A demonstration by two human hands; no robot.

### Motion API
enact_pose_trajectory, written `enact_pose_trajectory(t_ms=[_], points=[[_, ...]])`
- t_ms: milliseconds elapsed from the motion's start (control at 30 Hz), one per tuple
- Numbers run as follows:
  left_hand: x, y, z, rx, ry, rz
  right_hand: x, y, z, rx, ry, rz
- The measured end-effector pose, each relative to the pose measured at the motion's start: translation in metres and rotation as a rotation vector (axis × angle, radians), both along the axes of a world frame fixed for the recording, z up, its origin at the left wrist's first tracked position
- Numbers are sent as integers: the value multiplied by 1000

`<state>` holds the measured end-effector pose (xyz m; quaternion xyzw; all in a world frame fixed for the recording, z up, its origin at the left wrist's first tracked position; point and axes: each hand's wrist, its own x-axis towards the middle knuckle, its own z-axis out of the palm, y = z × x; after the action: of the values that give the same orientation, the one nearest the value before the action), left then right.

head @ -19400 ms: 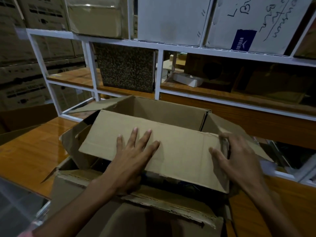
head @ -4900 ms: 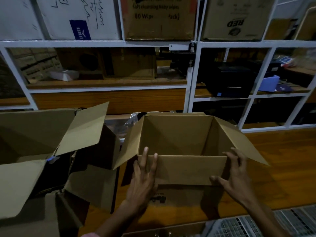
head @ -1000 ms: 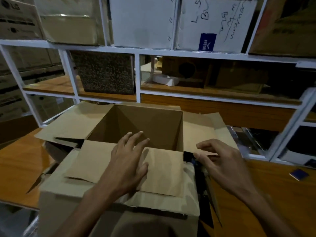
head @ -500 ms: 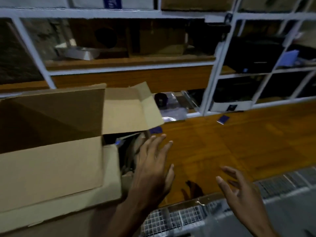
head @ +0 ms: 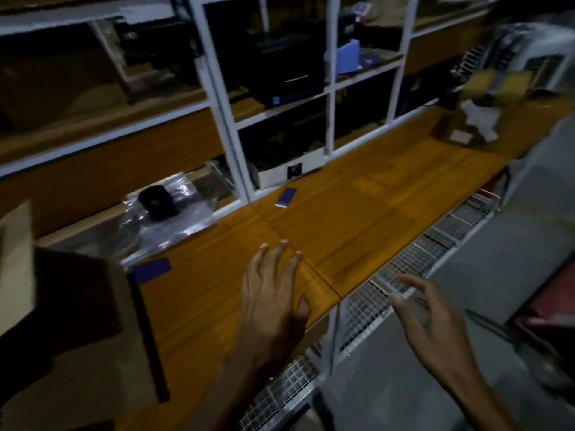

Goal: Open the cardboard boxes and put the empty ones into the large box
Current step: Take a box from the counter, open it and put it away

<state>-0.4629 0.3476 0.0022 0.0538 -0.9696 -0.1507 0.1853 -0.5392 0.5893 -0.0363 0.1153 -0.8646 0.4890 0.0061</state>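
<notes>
Left hand (head: pixel 273 303) extended forward, palm down, fingers straight and slightly spread, holding nothing. Right hand (head: pixel 435 318) lower right, fingers loosely spread, slightly bent, empty. Both forearms bare.

A dim stockroom or warehouse packing area: a long wooden workbench (head: pixel 342 206) runs along white metal shelving (head: pixel 224 98) holding stored equipment, with a cardboard box (head: pixel 77 321) at the bench's left end.

We see our left hand (head: pixel 273 303) spread flat above the wooden table (head: pixel 357 209) and our right hand (head: pixel 432 315) loosely open over its wire-mesh edge, neither holding anything; the cardboard box (head: pixel 71 331) sits at far left, a small blue card (head: pixel 287 196) lies farther along near the white shelf frame (head: pixel 224 98)
</notes>
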Motion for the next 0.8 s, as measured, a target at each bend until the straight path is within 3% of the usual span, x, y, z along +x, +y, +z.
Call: enact_pose_trajectory(t_ms=[233,533,800], points=[[-74,33,-4,-18,-27,-50,-71,27,2,-29,11,-35],[-157,-10,-21,-7,-125,3,-135,-7,-6,20,31,19],[-215,-15,-35,51,-87,-63,-197,-7,8,108,118,16]])
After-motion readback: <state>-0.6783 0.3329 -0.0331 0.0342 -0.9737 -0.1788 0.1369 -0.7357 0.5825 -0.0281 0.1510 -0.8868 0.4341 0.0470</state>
